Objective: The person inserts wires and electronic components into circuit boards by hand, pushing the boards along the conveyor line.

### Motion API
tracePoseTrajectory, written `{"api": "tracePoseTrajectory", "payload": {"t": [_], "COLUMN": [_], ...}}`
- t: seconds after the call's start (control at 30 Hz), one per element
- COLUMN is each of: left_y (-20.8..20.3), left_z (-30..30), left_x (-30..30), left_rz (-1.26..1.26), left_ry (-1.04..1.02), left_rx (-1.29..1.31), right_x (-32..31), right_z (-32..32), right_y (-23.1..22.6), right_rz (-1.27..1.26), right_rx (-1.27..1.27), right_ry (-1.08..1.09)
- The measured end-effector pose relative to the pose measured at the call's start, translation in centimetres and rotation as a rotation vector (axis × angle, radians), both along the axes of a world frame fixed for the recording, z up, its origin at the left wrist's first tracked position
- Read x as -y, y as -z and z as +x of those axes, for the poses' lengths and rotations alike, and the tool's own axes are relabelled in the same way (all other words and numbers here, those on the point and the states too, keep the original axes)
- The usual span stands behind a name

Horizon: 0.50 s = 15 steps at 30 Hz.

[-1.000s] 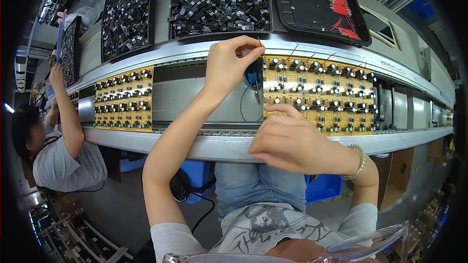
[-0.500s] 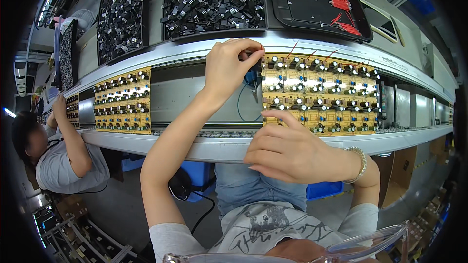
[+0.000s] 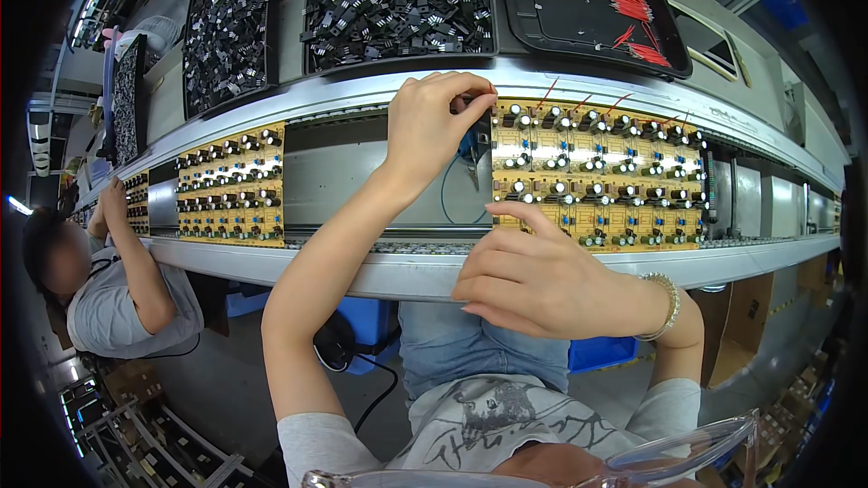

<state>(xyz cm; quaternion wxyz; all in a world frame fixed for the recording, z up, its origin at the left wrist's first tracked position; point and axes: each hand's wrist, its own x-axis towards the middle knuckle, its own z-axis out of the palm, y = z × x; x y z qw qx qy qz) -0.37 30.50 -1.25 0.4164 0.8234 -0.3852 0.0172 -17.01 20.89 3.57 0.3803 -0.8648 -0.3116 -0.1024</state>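
A yellow circuit board panel (image 3: 597,172) lies on the conveyor, with rows of capacitors and other small parts on it. Thin red wires (image 3: 617,102) stick up along its far edge. At the panel's far left corner my left hand (image 3: 434,122) pinches a red wire, of which only a bit shows at the fingertips. My right hand (image 3: 542,276) rests over the conveyor's near rail, at the panel's near left corner. Its fingers are loosely bent and apart, the index finger by the panel's left edge, and nothing shows in them.
Behind the far rail stand a black tray (image 3: 561,23) with red wires and two trays of black three-legged components, one tray (image 3: 309,54) in the middle. Another panel (image 3: 231,185) is further left on the conveyor (image 3: 389,283). A co-worker (image 3: 131,294) sits at the far left.
Both circuit board panels have shifted slightly to the right along the conveyor. My left hand has moved right with the nearer panel, still pinching; my right hand has hardly moved.
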Motion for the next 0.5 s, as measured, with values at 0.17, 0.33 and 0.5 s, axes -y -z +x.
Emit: {"api": "tracePoseTrajectory", "payload": {"t": [0.17, 0.33, 0.5], "left_y": [0.17, 0.47, 0.41], "left_z": [-0.16, -0.26, -0.47], "left_x": [0.34, 0.68, 0.9], "left_rz": [-0.022, -0.036, 0.022], "left_ry": [0.024, 0.036, 0.034], "left_rx": [0.05, 0.175, 0.276], "right_x": [-0.06, -0.08, -0.1], "right_z": [-0.08, -0.03, -0.19], "right_y": [0.03, 0.02, 0.13], "right_rz": [-0.026, -0.036, -0.047], "right_rx": [0.025, 0.02, 0.018], "right_ry": [0.004, -0.008, -0.015]}}
